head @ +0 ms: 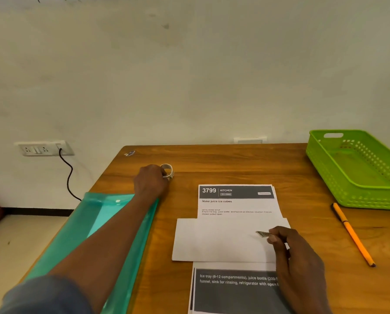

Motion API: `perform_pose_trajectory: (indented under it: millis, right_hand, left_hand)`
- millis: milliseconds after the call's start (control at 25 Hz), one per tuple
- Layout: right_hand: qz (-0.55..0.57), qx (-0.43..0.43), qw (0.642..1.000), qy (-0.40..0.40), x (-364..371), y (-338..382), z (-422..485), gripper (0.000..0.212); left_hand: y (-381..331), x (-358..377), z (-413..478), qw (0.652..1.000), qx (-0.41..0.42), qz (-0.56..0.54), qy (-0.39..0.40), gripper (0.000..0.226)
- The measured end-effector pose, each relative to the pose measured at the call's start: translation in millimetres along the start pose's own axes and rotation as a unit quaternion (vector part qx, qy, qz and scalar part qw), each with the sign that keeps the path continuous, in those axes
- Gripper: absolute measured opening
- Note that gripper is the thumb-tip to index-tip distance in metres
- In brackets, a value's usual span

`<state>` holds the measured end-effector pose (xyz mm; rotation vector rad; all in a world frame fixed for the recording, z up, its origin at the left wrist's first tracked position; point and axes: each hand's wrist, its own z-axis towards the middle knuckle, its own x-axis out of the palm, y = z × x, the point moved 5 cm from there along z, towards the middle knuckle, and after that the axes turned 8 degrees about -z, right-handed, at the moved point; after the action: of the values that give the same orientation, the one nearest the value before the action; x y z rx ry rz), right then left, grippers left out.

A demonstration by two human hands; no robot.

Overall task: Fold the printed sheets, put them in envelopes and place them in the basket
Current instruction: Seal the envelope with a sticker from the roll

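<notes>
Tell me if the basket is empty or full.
Empty: the basket shows only its bare green floor, with nothing inside.

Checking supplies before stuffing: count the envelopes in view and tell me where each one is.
1. The white envelope lies across the stack of printed sheets, with the right hand over its right end. Others may be hidden in the teal folder.
</notes>
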<state>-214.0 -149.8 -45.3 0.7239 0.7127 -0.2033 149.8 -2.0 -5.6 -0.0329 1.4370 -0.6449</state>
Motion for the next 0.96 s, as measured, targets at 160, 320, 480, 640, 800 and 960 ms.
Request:
perform_pose_trajectory:
  millis: [160, 320, 480, 640, 800, 960]
  right_hand:
    - [0.002, 0.014, 1.0, 0.009, 1.2, 2.0, 0.0, 0.017]
    - [0.015, 0.003, 1.0, 0.011, -4.6, 10.6, -0.9, 0.016]
    - [0.02, -0.003, 1.0, 0.016, -5.1, 14.8, -0.8, 0.019]
    - [0.03, 0.024, 0.999, 0.012, -5.3, 8.4, 1.5, 0.032]
    - [0.045, 0.043, 0.997, -0.045, -11.3, 3.8, 7.1, 0.023]
    - [0.11, 0.176, 0.973, -0.106, -13.9, -32.2, 12.5, 0.013]
  left_hand:
    - [7.8, 8.8, 8.0, 0.999, -0.003, 0.031, 0.038, 0.032]
    - [4.3, 9.5, 2.7, 0.998, 0.015, 0.007, 0.057, 0.042]
    - [-20.7, 8.1, -38.6, 0.998, 0.049, -0.025, -0.007, 0.053]
    - [-73.5, 19.6, -112.6, 0.981, 0.171, -0.09, -0.003, 0.042]
    - [-122.2, 38.6, -176.2, 0.953, 0.273, -0.132, 0.024, 0.035]
    - [-153.8, 57.7, -216.2, 0.933, 0.331, -0.128, 0.055, 0.031]
